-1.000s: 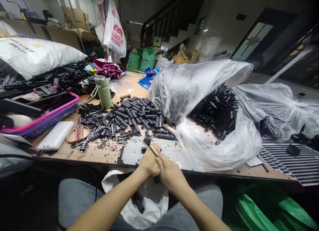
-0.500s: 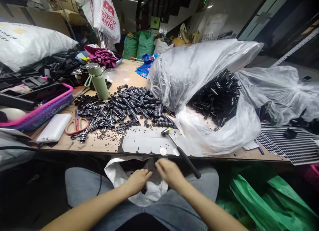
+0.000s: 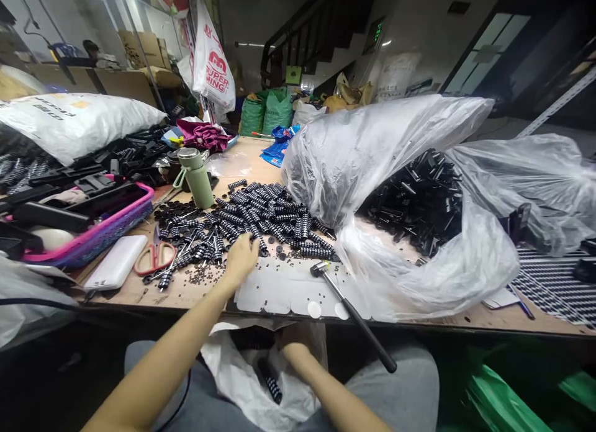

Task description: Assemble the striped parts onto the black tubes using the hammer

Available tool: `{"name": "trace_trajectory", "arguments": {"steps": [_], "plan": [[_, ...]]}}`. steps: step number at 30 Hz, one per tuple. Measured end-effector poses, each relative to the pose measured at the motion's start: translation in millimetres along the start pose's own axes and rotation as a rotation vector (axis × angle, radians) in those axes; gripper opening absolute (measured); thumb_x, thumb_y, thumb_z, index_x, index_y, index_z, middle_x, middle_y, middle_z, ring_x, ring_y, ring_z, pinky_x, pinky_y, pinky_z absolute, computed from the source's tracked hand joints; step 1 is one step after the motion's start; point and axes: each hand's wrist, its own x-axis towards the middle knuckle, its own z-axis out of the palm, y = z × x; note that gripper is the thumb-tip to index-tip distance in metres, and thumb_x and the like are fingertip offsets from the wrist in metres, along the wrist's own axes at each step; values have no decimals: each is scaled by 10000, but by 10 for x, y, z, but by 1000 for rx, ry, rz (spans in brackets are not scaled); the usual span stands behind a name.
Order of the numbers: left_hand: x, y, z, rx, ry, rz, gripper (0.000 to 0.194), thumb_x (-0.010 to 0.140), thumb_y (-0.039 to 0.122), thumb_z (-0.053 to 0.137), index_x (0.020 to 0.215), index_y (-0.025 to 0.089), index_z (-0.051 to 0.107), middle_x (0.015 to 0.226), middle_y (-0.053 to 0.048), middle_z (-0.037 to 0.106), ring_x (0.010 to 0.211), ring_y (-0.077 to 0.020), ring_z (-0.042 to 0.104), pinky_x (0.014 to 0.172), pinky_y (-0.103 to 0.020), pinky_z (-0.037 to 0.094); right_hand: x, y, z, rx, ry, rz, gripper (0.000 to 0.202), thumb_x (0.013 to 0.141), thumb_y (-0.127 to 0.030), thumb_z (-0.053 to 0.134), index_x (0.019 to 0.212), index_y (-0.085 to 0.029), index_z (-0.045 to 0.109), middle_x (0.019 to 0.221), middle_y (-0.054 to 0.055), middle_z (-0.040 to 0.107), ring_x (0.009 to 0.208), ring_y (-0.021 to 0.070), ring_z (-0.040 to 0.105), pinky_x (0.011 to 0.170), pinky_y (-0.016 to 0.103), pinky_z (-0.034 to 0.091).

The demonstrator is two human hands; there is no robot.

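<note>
A: What has moved since half a second ago?

B: Your left hand [image 3: 242,257] has gone from the white bag [image 3: 233,373] in your lap up to the pile of striped rollers [image 3: 254,213]; your right hand [image 3: 295,347] has sunk into the bag's mouth.

A: And from the left, how do things lie?

B: On the counter [image 3: 162,298], the scissors [image 3: 155,258] lie just left of the pile. Your left fingers are bent at the pile's near edge; I can't tell whether they've closed on anything. One roller shows inside the bag. Beside it, your right fingers are hidden, so I can't tell their state.

A: Farther right?

B: The hammer [image 3: 347,305] rests on the pale plate [image 3: 279,292], its handle jutting past the counter's edge.
</note>
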Motion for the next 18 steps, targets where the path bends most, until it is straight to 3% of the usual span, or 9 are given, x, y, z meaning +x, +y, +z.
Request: {"name": "trace_trajectory", "arguments": {"steps": [2, 4, 7, 8, 10, 11, 13, 15, 18], "plan": [[411, 30, 66, 23, 12, -113, 359, 843, 299, 364, 1087, 57, 471, 976, -194, 591, 942, -278, 561, 801, -404, 420, -115, -145, 26, -56, -88, 42, 156, 736, -198, 513, 796, -136, 643, 709, 109, 667, 643, 244, 639, 532, 293, 457], [658, 102, 193, 20, -9, -173, 316, 788, 222, 443, 1018, 14, 502, 937, -248, 587, 921, -325, 569, 775, -432, 423, -221, -286, -85, -48, -206, 14, 187, 692, -295, 586, 796, -155, 652, 716, 84, 675, 654, 234, 640, 536, 273, 457], [759, 207, 363, -14, -43, -207, 255, 703, 85, 486, 940, 6, 535, 950, -282, 570, 929, -355, 562, 770, -441, 420, -207, -387, -610, 177, -419, -178, 230, 722, -416, 566, 789, -214, 653, 727, 7, 679, 658, 159, 630, 571, 216, 449], [750, 222, 390, -34, -47, -202, 261, 689, 60, 481, 938, 8, 535, 969, -286, 562, 946, -360, 552, 782, -447, 412, -128, -362, -873, 264, -399, -222, 239, 776, -413, 507, 817, -222, 645, 751, -8, 677, 651, 130, 621, 578, 199, 445], [709, 216, 386, -90, -46, -183, 277, 679, 49, 477, 948, 20, 532, 997, -277, 554, 979, -362, 532, 815, -458, 391, 148, -187, -1467, 238, -121, -217, 262, 838, -383, 424, 873, -210, 618, 819, 7, 663, 738, 127, 605, 652, 213, 450], [685, 202, 361, -127, -44, -172, 281, 678, 60, 484, 953, 33, 531, 1004, -262, 555, 993, -356, 524, 835, -456, 380, 333, -35, -1769, 144, 37, -157, 274, 861, -360, 386, 939, -200, 594, 897, 26, 649, 800, 132, 592, 682, 225, 451], [632, 173, 286, -221, -42, -153, 300, 680, 102, 511, 978, 72, 528, 984, -203, 577, 994, -322, 529, 859, -424, 376, 741, 360, -2303, -225, 234, 106, 314, 902, -324, 284, 1036, -206, 543, 995, 30, 613, 873, 114, 565, 732, 218, 440], [560, 168, 205, -339, -49, -149, 324, 697, 154, 522, 1018, 109, 512, 887, -125, 609, 901, -261, 577, 820, -367, 416, 1116, 800, -2679, -336, 290, 246, 309, 899, -257, 295, 1070, -136, 522, 1069, 106, 568, 973, 157, 524, 803, 272, 415], [395, 222, 100, -571, -78, -204, 287, 754, 173, 445, 1034, 127, 487, 676, -26, 592, 609, -160, 595, 631, -284, 475, 1478, 1350, -2914, -448, 278, 380, 253, 868, -259, 416, 1024, -103, 538, 1038, 121, 560, 969, 189, 522, 817, 347, 421]]}}
